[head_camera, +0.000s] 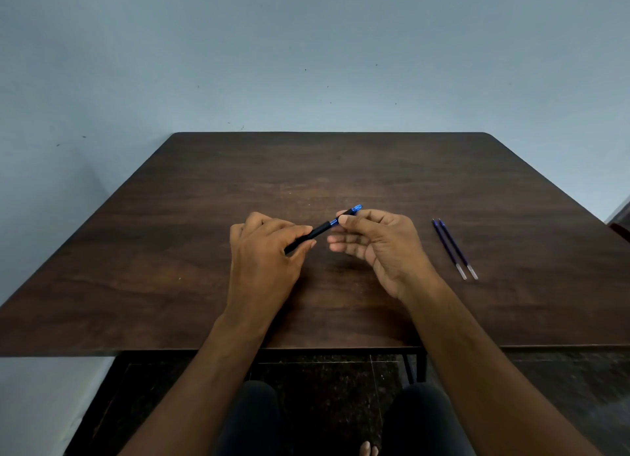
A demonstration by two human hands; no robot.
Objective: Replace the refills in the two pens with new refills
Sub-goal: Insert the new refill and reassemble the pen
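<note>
A black pen [320, 230] with a blue end is held slantwise just above the dark wooden table [204, 217], blue end pointing up and to the right. My left hand [266, 251] grips its black lower barrel with curled fingers. My right hand [375, 241] pinches the blue upper end between thumb and forefinger. Two dark blue refills [453, 247] with clear ends lie side by side on the table, to the right of my right hand. Only one pen is in view.
The table's near edge runs in front of my knees [252, 418]. A pale blue wall [306, 63] stands behind the far edge. A metal table leg [417, 367] shows under the near edge on the right.
</note>
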